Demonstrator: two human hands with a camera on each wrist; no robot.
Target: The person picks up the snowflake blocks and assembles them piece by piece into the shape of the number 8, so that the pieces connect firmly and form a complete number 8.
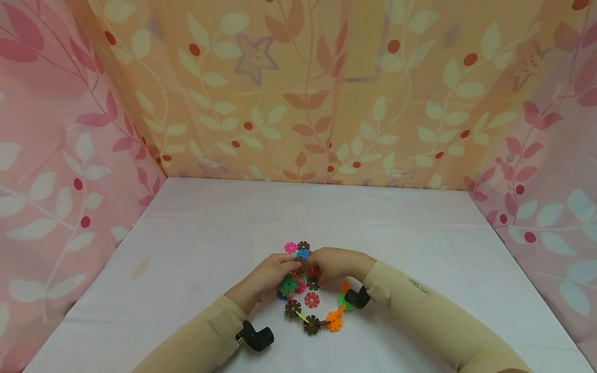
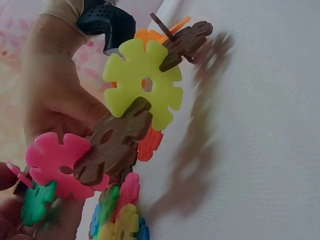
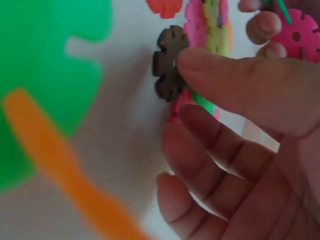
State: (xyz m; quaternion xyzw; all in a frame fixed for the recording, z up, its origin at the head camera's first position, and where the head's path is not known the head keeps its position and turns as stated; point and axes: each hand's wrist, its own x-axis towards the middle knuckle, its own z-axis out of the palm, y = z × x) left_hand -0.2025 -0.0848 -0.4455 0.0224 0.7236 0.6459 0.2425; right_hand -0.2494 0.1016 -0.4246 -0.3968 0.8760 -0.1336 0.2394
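A loop of linked plastic snowflake discs in many colours lies between the two hands. My left hand (image 1: 272, 272) grips its left side, thumb beside a brown disc (image 1: 300, 263). In the left wrist view, fingertips sit beside a small green disc (image 2: 38, 202) and a pink disc (image 2: 47, 155), linked to another brown disc (image 2: 112, 145) and a yellow one (image 2: 135, 75). My right hand (image 1: 333, 264) bends down over the loop's far side. In the right wrist view its thumb presses a brown disc (image 3: 169, 65); the index finger is hidden, the other fingers curl below.
A red disc (image 1: 312, 300) lies inside the loop. An orange disc (image 1: 333, 321) and brown disc (image 1: 311, 325) form its near side. Pink (image 1: 290, 247) and blue discs (image 1: 303, 254) are clustered beyond the hands. Patterned curtains (image 1: 298, 103) border the white table (image 1: 210, 223).
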